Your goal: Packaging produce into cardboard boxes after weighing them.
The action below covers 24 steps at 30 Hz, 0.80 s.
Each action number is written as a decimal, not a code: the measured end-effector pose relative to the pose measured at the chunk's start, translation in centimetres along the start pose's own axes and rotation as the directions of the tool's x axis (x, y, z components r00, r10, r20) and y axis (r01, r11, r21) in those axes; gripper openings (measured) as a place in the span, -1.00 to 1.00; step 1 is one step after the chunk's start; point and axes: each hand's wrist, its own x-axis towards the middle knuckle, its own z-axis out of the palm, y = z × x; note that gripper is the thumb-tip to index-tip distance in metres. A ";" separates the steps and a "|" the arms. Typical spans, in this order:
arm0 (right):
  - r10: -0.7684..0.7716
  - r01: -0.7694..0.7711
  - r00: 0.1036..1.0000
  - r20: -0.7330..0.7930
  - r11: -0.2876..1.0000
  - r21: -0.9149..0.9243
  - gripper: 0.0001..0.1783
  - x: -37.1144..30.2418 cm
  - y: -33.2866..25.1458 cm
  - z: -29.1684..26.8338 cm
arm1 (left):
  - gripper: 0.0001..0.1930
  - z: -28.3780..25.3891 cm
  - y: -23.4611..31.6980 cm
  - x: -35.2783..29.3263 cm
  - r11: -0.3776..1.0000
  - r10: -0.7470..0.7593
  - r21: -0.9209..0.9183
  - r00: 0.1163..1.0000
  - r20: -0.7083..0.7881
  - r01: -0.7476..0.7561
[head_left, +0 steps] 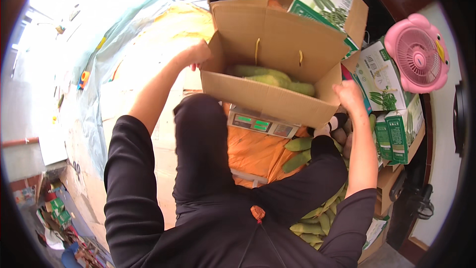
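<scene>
An open cardboard box point(267, 95) stands on a digital scale point(260, 123) in front of me, with several long pale-green gourd-like fruits point(272, 78) inside. Two yellow cord loops hang on the inner face of its far wall. My left hand point(197, 54) is closed on the box's left edge, knuckles up. On the opposite side, my right hand point(349, 95) is closed at the box's right edge. The contents are partly hidden by the near wall and slightly blurred.
More long green fruits point(317, 223) lie heaped by my right leg, on and beside orange cloth point(253, 151). White-and-green printed cartons point(379, 77) are stacked at the right, with a pink fan point(419, 57) against them. Clear plastic sheeting point(99, 104) spreads at the left.
</scene>
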 end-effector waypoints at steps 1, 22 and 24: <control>-0.025 0.025 1.000 0.002 1.000 0.003 -0.58 0.7 -1.6 -0.4 | -0.65 -0.6 -1.9 0.0 1.000 0.018 -0.005 0.999 -0.041 -0.019; -0.502 0.543 0.787 0.358 0.839 -0.017 -0.67 -11.7 -34.3 20.9 | -0.66 17.6 -38.3 -30.8 0.676 -0.735 -0.387 0.613 -0.291 0.627; -0.509 0.588 0.700 0.500 0.809 0.000 -0.70 -15.1 -35.3 24.0 | -0.63 23.6 -41.1 -34.4 0.700 -0.701 -0.273 0.561 -0.440 0.660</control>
